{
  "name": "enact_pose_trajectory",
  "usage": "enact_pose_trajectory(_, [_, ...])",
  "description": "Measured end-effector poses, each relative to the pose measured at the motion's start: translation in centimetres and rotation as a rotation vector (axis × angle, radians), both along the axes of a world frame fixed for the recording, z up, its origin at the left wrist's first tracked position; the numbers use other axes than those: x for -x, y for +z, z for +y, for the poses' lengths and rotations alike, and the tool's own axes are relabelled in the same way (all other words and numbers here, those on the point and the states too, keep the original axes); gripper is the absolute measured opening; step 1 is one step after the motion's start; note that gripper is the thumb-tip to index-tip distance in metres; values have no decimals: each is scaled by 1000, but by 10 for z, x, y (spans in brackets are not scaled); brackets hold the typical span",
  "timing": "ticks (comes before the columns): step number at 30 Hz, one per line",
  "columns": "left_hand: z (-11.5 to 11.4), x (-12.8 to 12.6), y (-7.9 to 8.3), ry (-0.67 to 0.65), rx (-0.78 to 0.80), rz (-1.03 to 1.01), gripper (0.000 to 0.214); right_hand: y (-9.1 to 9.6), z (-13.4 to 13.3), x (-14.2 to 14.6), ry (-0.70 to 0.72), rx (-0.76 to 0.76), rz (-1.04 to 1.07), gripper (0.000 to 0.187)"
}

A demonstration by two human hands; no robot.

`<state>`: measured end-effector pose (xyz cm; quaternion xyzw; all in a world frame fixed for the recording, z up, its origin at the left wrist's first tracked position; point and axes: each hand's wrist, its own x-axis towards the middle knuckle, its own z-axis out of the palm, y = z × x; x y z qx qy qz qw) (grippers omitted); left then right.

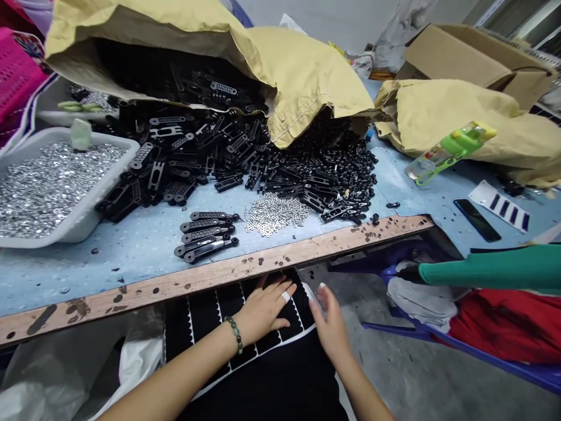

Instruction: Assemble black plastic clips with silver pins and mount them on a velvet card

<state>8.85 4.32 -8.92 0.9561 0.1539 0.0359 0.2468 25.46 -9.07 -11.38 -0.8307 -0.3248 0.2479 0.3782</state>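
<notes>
My left hand (265, 307) lies flat, fingers spread, on a sheet of black strips (205, 316) with white scalloped edges, which rests over my lap below the table edge. A ring and a beaded bracelet are on this hand. Beside the sheet's right edge is my right hand (329, 324), thumb and fingers apart, with nothing visible between them; whether it touches the edge I cannot tell. On the table in front, several black assembled arm-shaped parts (208, 234) lie in a row, next to a pile of small silver pins (276, 213).
Loose black plastic parts (175, 158) spill from a yellow paper sack (307, 64). A grey tub (70, 228) holds small silver pieces. To the right are a green-capped bottle (447, 152), a dark phone (477, 220), a cardboard box (460, 55) and a blue chair (394, 333) with red cloth.
</notes>
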Motion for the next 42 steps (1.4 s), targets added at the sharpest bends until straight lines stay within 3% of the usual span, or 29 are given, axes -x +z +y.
enact_pose_trajectory(4, [2,-1,-1,2,27,-3,92,1,-4,34,154,142,-15,59])
enact_pose_trajectory(9, [2,-5,-4,2,41,-14,98,9,3,40,197,286,-133,57])
enact_pose_trajectory(15, [-1,-9,-5,19,49,-24,101,15,5,39,177,294,-157,52])
enact_pose_trajectory(18, [-3,-8,-6,32,54,-25,103,15,13,41,187,243,-320,55])
enact_pose_trajectory(24, [-4,-7,-9,60,70,-34,104,16,19,8,211,135,-457,50])
enact_pose_trajectory(27, [-4,-6,-4,67,89,-44,100,29,11,-18,122,78,-511,51])
enact_pose_trajectory(29, [-7,-5,8,85,121,-62,90,44,7,-30,60,39,-554,48])
enact_pose_trajectory(31, [-11,-4,28,162,283,-107,66,61,10,-33,59,-38,-615,43])
enact_pose_trajectory(33, [-14,-2,53,288,691,-146,40,78,21,-27,179,-206,-712,34])
enact_pose_trajectory(35, [-14,0,78,323,1270,-119,59,94,40,-11,395,-410,-800,23])
enact_pose_trajectory(37, [-9,5,98,367,1684,-177,75,106,62,12,613,-565,-825,18])
enact_pose_trajectory(39, [1,16,111,480,1810,-329,73,115,81,35,750,-667,-808,19])
enact_pose_trajectory(42, [17,42,121,661,1675,-554,56,129,99,56,900,-766,-738,43])
